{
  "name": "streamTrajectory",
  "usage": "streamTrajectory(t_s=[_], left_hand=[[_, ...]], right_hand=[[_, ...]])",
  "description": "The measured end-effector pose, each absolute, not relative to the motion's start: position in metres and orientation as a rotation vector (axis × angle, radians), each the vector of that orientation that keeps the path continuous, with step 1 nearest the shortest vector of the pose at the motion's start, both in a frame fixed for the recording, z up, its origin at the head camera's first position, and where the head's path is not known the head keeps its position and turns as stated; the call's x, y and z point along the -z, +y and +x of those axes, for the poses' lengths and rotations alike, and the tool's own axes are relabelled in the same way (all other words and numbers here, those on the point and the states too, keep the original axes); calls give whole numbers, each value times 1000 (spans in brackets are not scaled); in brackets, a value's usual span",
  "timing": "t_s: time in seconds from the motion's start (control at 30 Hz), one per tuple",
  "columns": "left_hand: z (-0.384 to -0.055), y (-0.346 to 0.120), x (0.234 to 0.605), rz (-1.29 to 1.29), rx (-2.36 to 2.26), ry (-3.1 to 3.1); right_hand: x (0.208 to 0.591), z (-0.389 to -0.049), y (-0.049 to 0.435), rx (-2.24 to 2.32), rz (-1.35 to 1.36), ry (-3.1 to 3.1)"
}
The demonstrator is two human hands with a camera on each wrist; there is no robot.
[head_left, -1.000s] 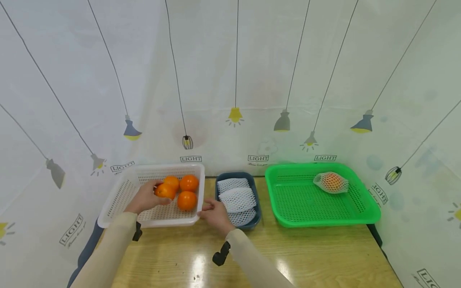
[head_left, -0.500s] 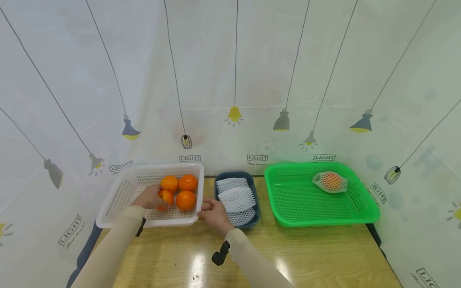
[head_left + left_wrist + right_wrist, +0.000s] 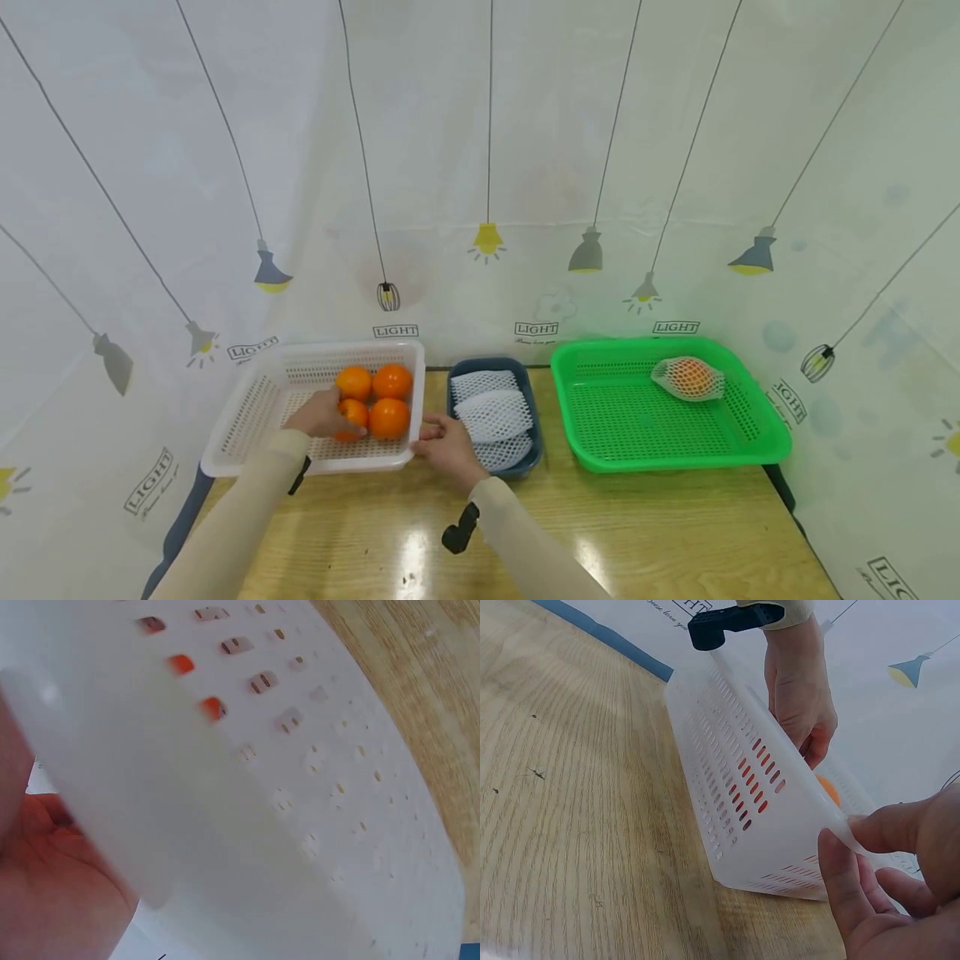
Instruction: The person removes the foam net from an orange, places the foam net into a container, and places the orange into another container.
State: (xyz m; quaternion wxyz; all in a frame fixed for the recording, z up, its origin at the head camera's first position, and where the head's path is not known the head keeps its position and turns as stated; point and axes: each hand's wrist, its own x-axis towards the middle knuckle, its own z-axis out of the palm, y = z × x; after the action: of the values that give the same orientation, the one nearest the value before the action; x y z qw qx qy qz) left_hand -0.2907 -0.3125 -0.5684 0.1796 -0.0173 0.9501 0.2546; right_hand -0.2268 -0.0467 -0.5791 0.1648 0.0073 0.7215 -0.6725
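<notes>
In the head view, a white plastic basket (image 3: 247, 400) holds several oranges bunched at its right end. My left hand (image 3: 318, 414) reaches into it, fingers and thumb curved round the front-left orange (image 3: 351, 419). Another orange (image 3: 389, 418) sits right beside that one, with an orange (image 3: 354, 382) and one more orange (image 3: 392, 381) behind. My right hand (image 3: 448, 452) pinches the basket's front-right corner; the right wrist view shows thumb and fingertips on either side of the rim (image 3: 840, 825). From the left wrist, the basket wall hides the held orange and most of the fingers.
A small blue basket (image 3: 536, 421) of white foam net sleeves (image 3: 491, 417) stands just right of the white one. Further right, a green basket (image 3: 622, 417) contains an orange in a foam net (image 3: 688, 379). A printed curtain (image 3: 480, 150) closes off the table's back and sides.
My left hand has lowered its orange to the basket's front, then shifted it slightly right beside the neighbouring orange. My right hand keeps its place on the corner.
</notes>
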Motion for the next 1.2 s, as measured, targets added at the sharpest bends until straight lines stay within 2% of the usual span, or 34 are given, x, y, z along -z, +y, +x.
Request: streamTrajectory(t_s=[0.57,0.93,1.2], left_hand=[[-288,-302,543,73,-747,2809],[-266,-277,527,171,-955,2832],[-246,-258,526,280,-1007,2855]], right_hand=[[580,-224,-47,1945,-10,2037],[579,-219,-38,1842,-67,2115],[579,-221,-14,1762,-267,2225]])
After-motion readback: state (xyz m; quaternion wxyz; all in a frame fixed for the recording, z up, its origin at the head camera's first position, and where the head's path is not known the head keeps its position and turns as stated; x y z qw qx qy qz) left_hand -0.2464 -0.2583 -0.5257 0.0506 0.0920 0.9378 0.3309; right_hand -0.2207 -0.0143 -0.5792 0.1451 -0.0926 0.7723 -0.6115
